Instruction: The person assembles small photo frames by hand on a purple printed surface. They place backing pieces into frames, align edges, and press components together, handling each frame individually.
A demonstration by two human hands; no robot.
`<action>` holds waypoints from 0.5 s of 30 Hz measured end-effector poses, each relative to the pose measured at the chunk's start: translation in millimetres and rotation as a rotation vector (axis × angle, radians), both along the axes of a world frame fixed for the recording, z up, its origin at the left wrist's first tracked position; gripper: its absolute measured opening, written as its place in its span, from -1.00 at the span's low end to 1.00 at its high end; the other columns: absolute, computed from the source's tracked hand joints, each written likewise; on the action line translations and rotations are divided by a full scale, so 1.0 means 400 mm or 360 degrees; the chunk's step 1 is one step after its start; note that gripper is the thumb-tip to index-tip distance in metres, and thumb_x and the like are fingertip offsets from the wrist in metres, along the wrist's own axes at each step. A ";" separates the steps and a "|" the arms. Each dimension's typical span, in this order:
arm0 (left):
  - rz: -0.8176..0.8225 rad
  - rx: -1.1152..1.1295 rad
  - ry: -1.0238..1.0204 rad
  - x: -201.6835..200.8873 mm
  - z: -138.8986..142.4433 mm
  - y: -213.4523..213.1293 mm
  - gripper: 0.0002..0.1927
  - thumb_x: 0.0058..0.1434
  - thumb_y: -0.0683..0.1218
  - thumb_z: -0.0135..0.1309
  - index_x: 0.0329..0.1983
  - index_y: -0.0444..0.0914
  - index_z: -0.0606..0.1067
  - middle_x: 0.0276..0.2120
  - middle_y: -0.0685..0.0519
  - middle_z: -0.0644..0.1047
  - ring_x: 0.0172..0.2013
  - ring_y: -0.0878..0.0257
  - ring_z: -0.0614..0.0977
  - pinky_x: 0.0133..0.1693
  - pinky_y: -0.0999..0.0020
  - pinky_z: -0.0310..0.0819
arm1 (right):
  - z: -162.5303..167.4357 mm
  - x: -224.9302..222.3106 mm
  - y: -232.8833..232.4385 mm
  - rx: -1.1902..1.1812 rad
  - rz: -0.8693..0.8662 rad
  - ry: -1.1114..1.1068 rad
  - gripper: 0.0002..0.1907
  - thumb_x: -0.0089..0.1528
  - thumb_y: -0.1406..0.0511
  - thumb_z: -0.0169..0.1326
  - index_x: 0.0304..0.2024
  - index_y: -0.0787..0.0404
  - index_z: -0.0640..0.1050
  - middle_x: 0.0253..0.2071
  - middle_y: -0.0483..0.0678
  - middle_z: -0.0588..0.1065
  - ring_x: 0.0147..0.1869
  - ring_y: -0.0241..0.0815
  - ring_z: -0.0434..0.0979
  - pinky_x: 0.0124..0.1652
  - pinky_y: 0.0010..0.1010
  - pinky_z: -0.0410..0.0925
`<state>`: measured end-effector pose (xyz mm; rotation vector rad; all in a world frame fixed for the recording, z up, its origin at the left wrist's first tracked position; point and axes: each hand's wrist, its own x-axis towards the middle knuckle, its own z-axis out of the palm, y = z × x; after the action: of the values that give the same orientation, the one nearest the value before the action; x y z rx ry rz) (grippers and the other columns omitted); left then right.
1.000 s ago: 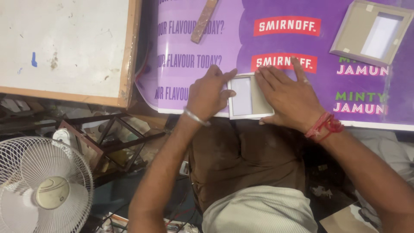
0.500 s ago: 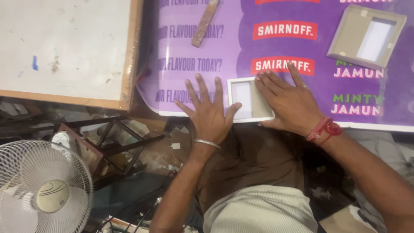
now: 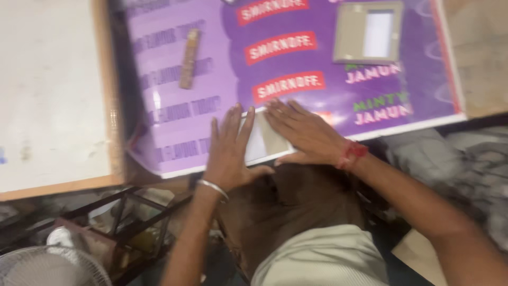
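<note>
While flat on glossy purple banner (image 3: 211, 79): left hand (image 3: 228, 153), right hand (image 3: 304, 132), fingers spread over rectangular pale frame (image 3: 260, 142).

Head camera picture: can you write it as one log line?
left hand: flat on small white-and-grey rectangular frame | right hand: flat on frame | under: purple printed poster

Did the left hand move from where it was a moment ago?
Yes. The left hand slid right, back onto the small white frame at the purple poster's near edge.

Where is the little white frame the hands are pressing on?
In the head view, the small white frame lies at the near edge of the purple poster, pressed flat between the left hand and the right hand.
</note>
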<state>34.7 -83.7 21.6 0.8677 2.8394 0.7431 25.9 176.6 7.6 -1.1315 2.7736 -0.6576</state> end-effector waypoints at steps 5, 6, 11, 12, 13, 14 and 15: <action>-0.0394 -0.0371 -0.0164 -0.096 0.126 0.070 0.16 -0.08 0.24 0.30 0.60 -0.01 0.08 0.37 -0.21 0.26 0.37 -0.16 0.26 0.40 -0.08 0.11 | 0.015 0.015 0.146 -0.0823 -0.0243 -0.0742 0.24 0.11 -0.26 0.15 0.53 0.26 -0.06 0.57 0.26 -0.08 0.64 0.18 -0.16 0.45 0.08 -0.09; -0.0425 -0.0447 0.0030 -0.132 0.163 0.085 0.19 -0.15 0.33 0.37 0.54 0.02 0.10 0.40 -0.28 0.20 0.36 -0.18 0.20 0.32 -0.24 0.03 | 0.026 0.007 0.187 -0.0773 -0.0450 -0.0444 0.15 0.18 -0.21 0.14 0.57 0.18 -0.04 0.61 0.23 -0.06 0.69 0.18 -0.17 0.52 0.10 -0.13; 0.0440 -0.0705 0.0929 -0.377 0.311 0.118 0.48 -0.26 0.58 0.42 0.56 -0.25 0.08 0.42 -0.43 0.12 0.42 -0.36 0.16 0.28 -0.40 0.08 | 0.081 -0.098 0.362 0.0197 -0.1028 0.0305 -0.17 0.20 -0.02 0.23 0.41 0.18 0.29 0.47 0.17 0.24 0.61 0.18 0.06 0.41 0.33 -0.42; 0.0354 -0.0287 0.0774 -0.384 0.305 0.125 0.39 -0.15 0.50 0.44 0.56 -0.26 0.06 0.46 -0.36 0.15 0.43 -0.29 0.23 0.31 -0.29 0.16 | 0.081 -0.118 0.369 0.0425 -0.1053 0.0329 -0.28 0.18 0.03 0.23 0.32 0.15 0.44 0.43 0.12 0.35 0.60 0.12 0.17 0.38 0.37 -0.46; 0.0247 0.0111 0.0595 -0.377 0.282 0.138 0.31 -0.04 0.41 0.46 0.55 -0.27 0.04 0.49 -0.29 0.17 0.43 -0.23 0.30 0.34 -0.17 0.24 | 0.072 -0.119 0.358 0.0436 -0.1057 0.0293 -0.50 0.27 0.09 0.17 0.22 0.10 0.50 0.35 0.04 0.42 0.57 0.07 0.24 0.43 0.37 -0.44; 0.0138 0.0495 0.0397 -0.359 0.249 0.151 0.24 0.07 0.33 0.47 0.55 -0.28 0.02 0.52 -0.21 0.20 0.44 -0.16 0.37 0.37 -0.06 0.33 | 0.056 -0.100 0.332 0.0443 -0.1056 0.0241 -0.70 0.36 0.15 0.11 0.11 0.04 0.57 0.28 -0.04 0.49 0.55 0.01 0.31 0.47 0.37 -0.42; 0.0125 0.0330 0.0429 -0.328 0.205 0.166 0.23 0.06 0.30 0.48 0.55 -0.28 0.04 0.52 -0.30 0.11 0.40 -0.18 0.38 0.33 -0.04 0.31 | 0.041 -0.077 0.304 0.0460 -0.1044 0.0196 -0.84 0.45 0.21 0.05 0.00 -0.02 0.63 0.21 -0.12 0.57 0.53 -0.04 0.39 0.52 0.37 -0.40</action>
<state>-96.5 -17.4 103.5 0.9544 3.0877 1.0179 -4.9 298.0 24.1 -0.2005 3.2015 -0.1998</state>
